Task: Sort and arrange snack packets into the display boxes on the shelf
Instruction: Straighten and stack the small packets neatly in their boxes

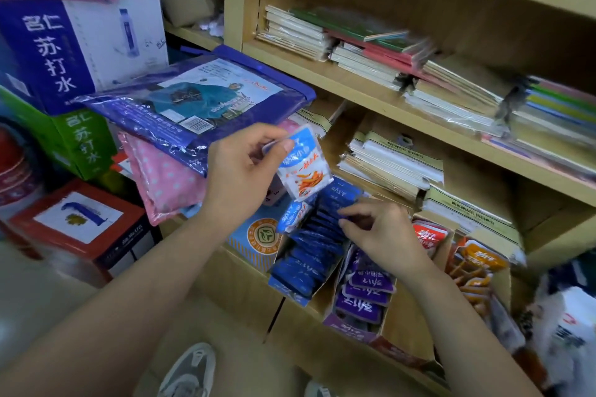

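My left hand pinches a light-blue and white snack packet by its top, holding it above the shelf's display boxes. Below it, a blue display box holds a row of several dark-blue packets. My right hand reaches into the back of that row, its fingertips curled on the dark-blue packets there. Another light-blue packet sticks up at the row's left side. To the right stand a purple box of purple packets and orange and red packets.
Wooden shelves above carry stacks of notebooks. On the left lie a wrapped blue raincoat package, a pink dotted package and stacked cartons. A white plastic bag sits at lower right. A shoe shows below.
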A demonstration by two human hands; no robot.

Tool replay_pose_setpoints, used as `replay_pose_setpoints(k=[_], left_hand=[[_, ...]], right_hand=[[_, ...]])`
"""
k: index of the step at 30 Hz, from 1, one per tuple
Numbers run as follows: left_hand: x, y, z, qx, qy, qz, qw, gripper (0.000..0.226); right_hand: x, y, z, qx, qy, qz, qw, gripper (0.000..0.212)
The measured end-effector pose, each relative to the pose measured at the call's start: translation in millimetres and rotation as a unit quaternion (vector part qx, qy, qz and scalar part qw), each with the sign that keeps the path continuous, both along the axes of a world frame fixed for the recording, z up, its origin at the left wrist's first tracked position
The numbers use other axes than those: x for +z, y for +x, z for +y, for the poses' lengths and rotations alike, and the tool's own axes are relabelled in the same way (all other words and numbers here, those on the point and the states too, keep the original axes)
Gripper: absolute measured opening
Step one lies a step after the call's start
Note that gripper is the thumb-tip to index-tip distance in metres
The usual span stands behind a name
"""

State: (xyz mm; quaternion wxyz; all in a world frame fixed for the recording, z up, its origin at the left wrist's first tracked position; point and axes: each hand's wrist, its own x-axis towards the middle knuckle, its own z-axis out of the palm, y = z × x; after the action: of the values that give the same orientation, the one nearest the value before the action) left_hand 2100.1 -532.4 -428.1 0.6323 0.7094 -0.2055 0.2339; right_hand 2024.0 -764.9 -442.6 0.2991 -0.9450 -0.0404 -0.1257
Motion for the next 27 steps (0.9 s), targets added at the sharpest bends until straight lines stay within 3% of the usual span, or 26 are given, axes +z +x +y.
replay_pose_setpoints(k=[2,6,11,16,20,24,27], left_hand=[[3,-1,-2,-0.023,-0.005,-0.004,1.0,0.01],[-3,-2,-14,-0.062,0.079,-0.03,0.994,0.01],[-7,-4,-32,-0.128,0.119,0.0,0.985,0.015],[-6,-5,-42,-0.167,0.125,0.038,0.977,0.031],[-3,0,-32,-0.057,0.158,0.09,0.982,0.033],[-9,5,-12,-0.095,0.314,0.199,0.924,0.04],[-15,3,-7,-0.1,0.406,0.19,0.888,0.035]], right_hand=[[2,-1,0,-0.008,0.041,0.008,0.999,0.017],[12,-2,2,-0.067,0.167,-0.045,0.983,0.028],[21,0,1,-0.018,0.163,-0.065,0.984,0.05],[23,4,8,0.001,0.186,-0.073,0.98,0.02],[22,8,-1,-0.071,0.241,-0.108,0.962,0.014],[22,7,-7,-0.083,0.291,-0.102,0.948,0.016],[17,10,-8,-0.078,0.265,-0.079,0.958,0.014]])
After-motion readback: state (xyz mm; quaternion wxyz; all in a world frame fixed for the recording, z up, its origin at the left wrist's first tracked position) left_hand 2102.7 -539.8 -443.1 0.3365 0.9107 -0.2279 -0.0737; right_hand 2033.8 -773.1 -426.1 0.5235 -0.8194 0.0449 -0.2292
